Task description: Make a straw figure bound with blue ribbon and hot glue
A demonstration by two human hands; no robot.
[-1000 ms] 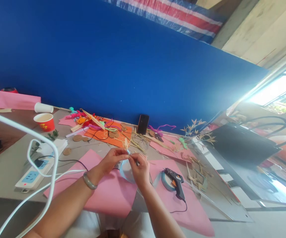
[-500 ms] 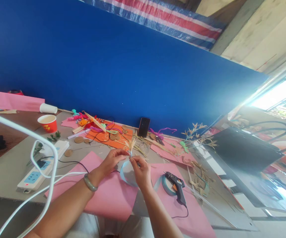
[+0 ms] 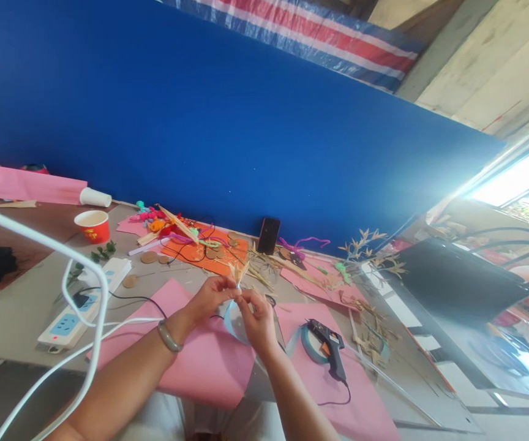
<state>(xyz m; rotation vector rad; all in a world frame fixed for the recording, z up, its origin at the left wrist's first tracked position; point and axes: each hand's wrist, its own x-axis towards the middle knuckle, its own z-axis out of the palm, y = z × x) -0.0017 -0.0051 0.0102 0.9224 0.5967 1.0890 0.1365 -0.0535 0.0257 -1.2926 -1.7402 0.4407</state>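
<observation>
We see a straw-coloured sprig (image 3: 237, 271), a pale blue ribbon (image 3: 228, 320), a grey-green bangle (image 3: 169, 338), and pink sheets (image 3: 200, 367) on our grey counter (image 3: 11, 334). We have an orange sheet (image 3: 228, 266), a red cup (image 3: 101, 234) with yellow marks, and a plain blue far panel (image 3: 246, 122) below red, white and blue striped sheeting (image 3: 319, 32).

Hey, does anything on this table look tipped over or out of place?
Yes: the white cup at the back left lies on its side, while the red paper cup near it stands upright. I see no spill beside it. The glue gun rests across a ribbon roll.
</observation>
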